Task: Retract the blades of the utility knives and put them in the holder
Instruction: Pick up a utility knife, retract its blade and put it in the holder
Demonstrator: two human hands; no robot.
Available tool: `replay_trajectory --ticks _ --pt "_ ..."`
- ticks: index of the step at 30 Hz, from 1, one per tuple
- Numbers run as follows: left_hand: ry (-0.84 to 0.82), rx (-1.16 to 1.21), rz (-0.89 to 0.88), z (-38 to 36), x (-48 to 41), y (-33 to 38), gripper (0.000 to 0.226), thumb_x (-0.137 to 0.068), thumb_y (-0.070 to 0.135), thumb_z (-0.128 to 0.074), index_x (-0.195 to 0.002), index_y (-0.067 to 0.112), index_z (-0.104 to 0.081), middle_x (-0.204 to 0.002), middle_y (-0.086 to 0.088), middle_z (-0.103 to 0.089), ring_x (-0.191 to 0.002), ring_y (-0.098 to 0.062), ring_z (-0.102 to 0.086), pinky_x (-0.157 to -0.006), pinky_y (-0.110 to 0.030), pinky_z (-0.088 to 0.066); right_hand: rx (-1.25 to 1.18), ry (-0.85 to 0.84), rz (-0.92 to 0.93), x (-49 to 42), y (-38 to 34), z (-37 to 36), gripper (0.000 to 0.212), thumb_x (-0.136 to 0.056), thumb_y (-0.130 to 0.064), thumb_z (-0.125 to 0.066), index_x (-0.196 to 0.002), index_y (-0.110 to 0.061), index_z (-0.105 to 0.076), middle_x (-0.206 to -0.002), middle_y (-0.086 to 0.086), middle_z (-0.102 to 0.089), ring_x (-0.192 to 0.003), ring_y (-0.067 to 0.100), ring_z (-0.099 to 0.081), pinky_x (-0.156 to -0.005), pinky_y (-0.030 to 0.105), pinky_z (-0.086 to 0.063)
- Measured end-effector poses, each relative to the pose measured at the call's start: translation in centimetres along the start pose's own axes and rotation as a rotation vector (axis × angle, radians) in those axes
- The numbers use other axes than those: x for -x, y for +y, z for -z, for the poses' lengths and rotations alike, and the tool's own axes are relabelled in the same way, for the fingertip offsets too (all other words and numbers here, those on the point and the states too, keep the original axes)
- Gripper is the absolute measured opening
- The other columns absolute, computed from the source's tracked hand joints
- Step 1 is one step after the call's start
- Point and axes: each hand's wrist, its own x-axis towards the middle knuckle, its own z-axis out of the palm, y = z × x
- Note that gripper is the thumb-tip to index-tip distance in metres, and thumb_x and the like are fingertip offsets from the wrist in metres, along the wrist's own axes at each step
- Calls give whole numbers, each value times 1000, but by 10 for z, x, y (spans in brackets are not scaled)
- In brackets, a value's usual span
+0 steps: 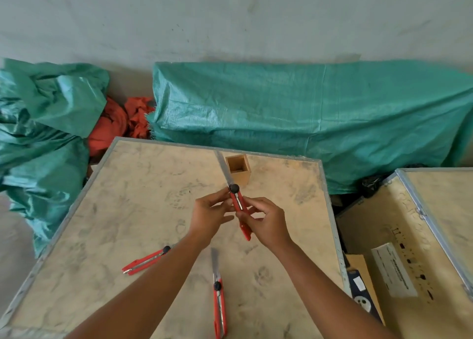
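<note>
Gripping the knife (pixel 239 205) by its red handle just before the holder (pixel 238 169), both hands, left (pixel 211 214) and right (pixel 266 221), stayed clear of the long, thin, sharp blade (pixel 223 168); light, rigid tool.

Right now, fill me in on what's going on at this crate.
A person holds a red utility knife in both hands, left hand and right hand, its long blade still fully out. Two more knives lie on the wooden crate top: one at the left, one nearer with its blade out. The wooden holder looks empty.
</note>
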Motion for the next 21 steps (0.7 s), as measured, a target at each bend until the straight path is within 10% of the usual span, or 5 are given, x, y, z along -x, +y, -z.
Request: replay_trajectory --ticks 7,21 --pt "-193 -61 -6 30 2 28 26 -93 2 -66 -111 16 -78 -102 -7 -80 -88 -26 -78 -68 -43 -64 -168 22 -133 -10 -34 -5 23 -91 -7 -74 -112 -16 -75 -100 5 -79 -78 19 -79 -70 46 -66" --pt "-323 -287 -77 33 17 25 52 -96 -1 -60 -129 39 -63 -113 1 -75 -99 -24 -73 -71 -42 -65 -217 37 -127 -19 -64 16 41 -90 -6 -75 -127 -21 -68 -101 5 -78 -68 22 -79 -56 33 -65"
